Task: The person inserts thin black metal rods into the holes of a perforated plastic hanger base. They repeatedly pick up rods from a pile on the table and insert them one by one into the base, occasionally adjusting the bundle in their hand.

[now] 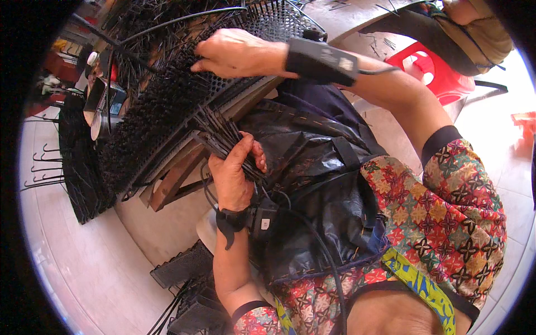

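My left hand (234,167) is wrapped round a bundle of thin black strips (219,129), whose ends stick out past the thumb toward the board. Above and to the right, my right hand (237,53) hovers over a black perforated board (215,84) with its fingertips drawn together. Whatever is between those fingertips is too small to make out. Rows of short black tufts (145,120) stand up from the board's left part, while its right part shows open holes. A black apron (301,151) covers my lap beside the left hand.
A wooden stand (181,176) supports the board. Loose black strips (162,33) lie heaped behind it. Black bristled pieces with wire hooks (81,162) hang at left. Dark panels (187,265) lie below. A red plastic stool (435,72) and another person (441,33) are at the upper right.
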`<state>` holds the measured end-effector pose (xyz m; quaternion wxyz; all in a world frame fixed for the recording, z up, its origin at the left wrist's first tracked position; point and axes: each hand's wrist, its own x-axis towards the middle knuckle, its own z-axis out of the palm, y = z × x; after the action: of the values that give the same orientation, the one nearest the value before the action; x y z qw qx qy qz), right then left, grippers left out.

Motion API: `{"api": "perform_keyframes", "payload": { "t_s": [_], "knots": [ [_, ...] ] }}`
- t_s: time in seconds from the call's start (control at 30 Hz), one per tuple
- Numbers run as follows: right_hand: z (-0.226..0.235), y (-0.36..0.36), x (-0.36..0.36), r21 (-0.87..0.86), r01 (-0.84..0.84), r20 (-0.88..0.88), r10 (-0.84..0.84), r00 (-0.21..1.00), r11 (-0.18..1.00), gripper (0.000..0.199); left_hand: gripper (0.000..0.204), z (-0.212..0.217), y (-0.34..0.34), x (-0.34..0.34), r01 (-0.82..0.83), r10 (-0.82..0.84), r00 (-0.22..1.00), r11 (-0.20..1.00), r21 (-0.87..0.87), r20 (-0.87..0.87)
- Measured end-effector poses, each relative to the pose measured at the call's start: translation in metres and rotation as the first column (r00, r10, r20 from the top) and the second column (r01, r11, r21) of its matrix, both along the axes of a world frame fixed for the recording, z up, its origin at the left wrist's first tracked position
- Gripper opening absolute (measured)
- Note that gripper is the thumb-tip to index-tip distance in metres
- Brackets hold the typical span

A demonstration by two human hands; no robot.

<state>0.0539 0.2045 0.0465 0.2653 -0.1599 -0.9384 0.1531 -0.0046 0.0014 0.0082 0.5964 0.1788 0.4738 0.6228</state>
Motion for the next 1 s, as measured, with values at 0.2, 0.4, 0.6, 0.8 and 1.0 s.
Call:
{"api": "perform_keyframes", "payload": {
  "t_s": [0.2, 0.4, 0.6, 0.8, 1.0],
  "knots": [
    [-0.017, -0.054, 0.042, -0.919, -0.124, -0.080, 0.132, 0.988, 0.375, 0.036, 0.014, 0.002, 0.000, 0.003, 0.047, -0.046, 0.998, 0.998, 0.048, -0.036],
    [-0.024, -0.063, 0.048, -0.954, -0.143, -0.177, -0.108, 0.978, 0.264, 0.021, 0.016, 0.006, 0.001, 0.009, 0.043, -0.042, 0.992, 0.999, 0.006, -0.119],
    [-0.031, -0.060, 0.049, -0.952, -0.193, -0.228, -0.132, 0.965, 0.237, 0.017, 0.014, 0.003, 0.002, 0.008, 0.061, -0.067, 0.981, 0.997, -0.037, -0.181],
    [-0.030, -0.055, 0.052, -0.945, -0.179, -0.218, -0.119, 0.969, 0.275, 0.017, 0.011, 0.003, 0.000, 0.009, 0.094, -0.108, 0.974, 0.993, -0.077, -0.201],
    [-0.012, -0.019, 0.059, -0.924, -0.266, -0.369, -0.462, 0.807, 0.273, 0.014, 0.019, -0.003, 0.002, 0.003, 0.092, -0.106, 0.983, 0.992, -0.090, -0.152]
  ]
}}
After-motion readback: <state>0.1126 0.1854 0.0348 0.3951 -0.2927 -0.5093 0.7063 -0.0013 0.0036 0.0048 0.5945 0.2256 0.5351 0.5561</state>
